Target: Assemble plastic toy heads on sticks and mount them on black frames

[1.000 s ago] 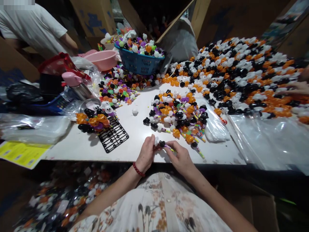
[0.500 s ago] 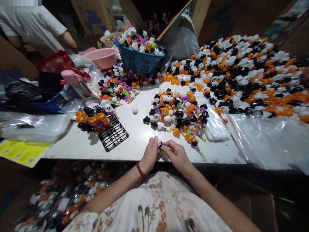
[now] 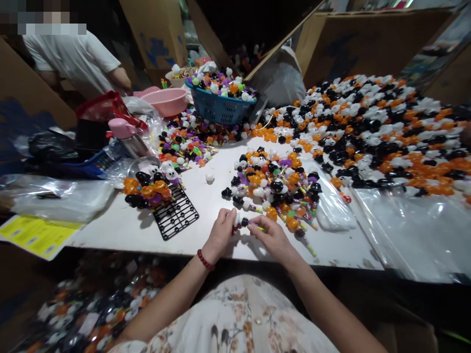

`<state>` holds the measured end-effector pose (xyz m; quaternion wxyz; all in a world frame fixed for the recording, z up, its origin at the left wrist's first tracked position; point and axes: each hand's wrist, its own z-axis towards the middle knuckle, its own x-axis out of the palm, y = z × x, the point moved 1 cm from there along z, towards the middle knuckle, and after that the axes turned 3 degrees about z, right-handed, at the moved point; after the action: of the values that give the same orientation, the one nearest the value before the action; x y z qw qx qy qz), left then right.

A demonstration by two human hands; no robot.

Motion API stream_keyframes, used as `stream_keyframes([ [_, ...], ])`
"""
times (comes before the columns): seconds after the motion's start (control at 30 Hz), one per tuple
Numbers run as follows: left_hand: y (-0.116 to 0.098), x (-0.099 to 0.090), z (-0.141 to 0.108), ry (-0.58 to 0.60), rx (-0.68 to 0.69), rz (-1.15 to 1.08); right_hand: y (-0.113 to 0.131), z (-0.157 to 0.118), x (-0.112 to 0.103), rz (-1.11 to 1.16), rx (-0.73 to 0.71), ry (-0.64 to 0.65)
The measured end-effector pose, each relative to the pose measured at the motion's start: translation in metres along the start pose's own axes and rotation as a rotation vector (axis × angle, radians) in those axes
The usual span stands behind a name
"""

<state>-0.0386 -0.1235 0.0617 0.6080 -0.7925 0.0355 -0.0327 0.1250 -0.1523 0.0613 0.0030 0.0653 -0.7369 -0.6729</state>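
Observation:
My left hand (image 3: 221,230), with a red bead bracelet at the wrist, is closed on the white head (image 3: 237,219) of a small novelty toy stick. A black ribbed piece (image 3: 244,222) shows between my hands. My right hand (image 3: 272,236) pinches the purple and yellow tube (image 3: 255,225) on the other side of it. Just beyond lies a pile of toy sticks (image 3: 275,184) with orange, black and white heads. To the left, a black grid rack (image 3: 178,215) has several heads (image 3: 149,189) bunched at its far end.
A blue basket (image 3: 221,109) and a pink basin (image 3: 167,102) stand at the back. A large heap of plastic heads (image 3: 382,127) covers the right. Clear plastic bags (image 3: 415,230) lie at the right edge. A flask (image 3: 128,135) stands left. Another person (image 3: 79,59) is at back left.
My hands have moved slightly apart, so the black ribbed piece between them shows more plainly. The camera view has tilted up slightly and shifted.

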Motion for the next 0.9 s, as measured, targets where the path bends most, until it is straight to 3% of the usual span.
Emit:
stream_keyframes([
  [0.17, 0.010, -0.001, -0.001, -0.027, 0.091, 0.064, -0.003, -0.007, 0.000, -0.051, 0.030, -0.004],
  [0.37, 0.015, 0.012, -0.014, -0.192, 0.139, 0.222, 0.000, -0.010, 0.019, -0.172, -0.078, 0.021],
  [0.5, 0.012, 0.009, -0.010, -0.089, 0.154, 0.292, 0.000, -0.005, 0.017, -0.207, -0.111, 0.060],
  [0.6, 0.000, -0.003, 0.016, -0.128, 0.209, 0.441, -0.002, 0.006, -0.003, -0.323, -0.155, -0.011],
  [0.73, -0.020, -0.023, 0.078, -0.372, 0.281, 0.742, -0.002, 0.023, -0.033, -0.719, -0.480, -0.359],
  [0.8, -0.025, -0.032, 0.111, -0.416, 0.255, 0.870, -0.003, 0.028, -0.038, -0.911, -0.602, -0.478],
  [0.9, -0.025, -0.041, 0.149, -0.377, 0.158, 1.018, -0.007, 0.031, -0.027, -0.999, -0.691, -0.444],
])
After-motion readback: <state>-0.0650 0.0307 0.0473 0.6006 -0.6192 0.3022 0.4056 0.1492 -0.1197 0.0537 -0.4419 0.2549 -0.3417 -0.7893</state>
